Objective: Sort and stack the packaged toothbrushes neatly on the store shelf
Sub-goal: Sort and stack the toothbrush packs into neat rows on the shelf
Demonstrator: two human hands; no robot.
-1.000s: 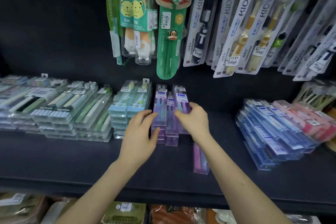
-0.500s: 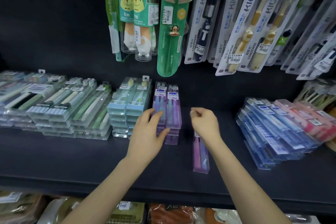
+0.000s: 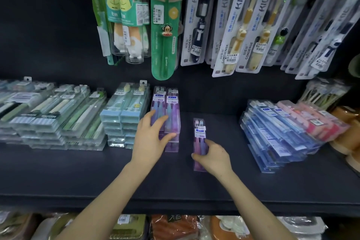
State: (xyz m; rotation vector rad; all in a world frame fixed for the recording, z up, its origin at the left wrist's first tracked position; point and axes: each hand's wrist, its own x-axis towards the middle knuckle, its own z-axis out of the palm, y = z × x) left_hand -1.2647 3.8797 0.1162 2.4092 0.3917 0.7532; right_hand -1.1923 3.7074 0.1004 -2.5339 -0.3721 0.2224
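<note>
The left hand point(image 3: 151, 140) lies flat on the purple stack point(image 3: 172, 111), fingers spread wide, steadying it. At 3 o'clock from the stack, one loose purple pack point(image 3: 199, 132) lies on the shelf point(image 3: 78, 177), and the right hand point(image 3: 215, 157) curls its fingers round the near end. I think this is the pick-up step; next the pack should go to 10 o'clock, straight onto the stack.
</note>
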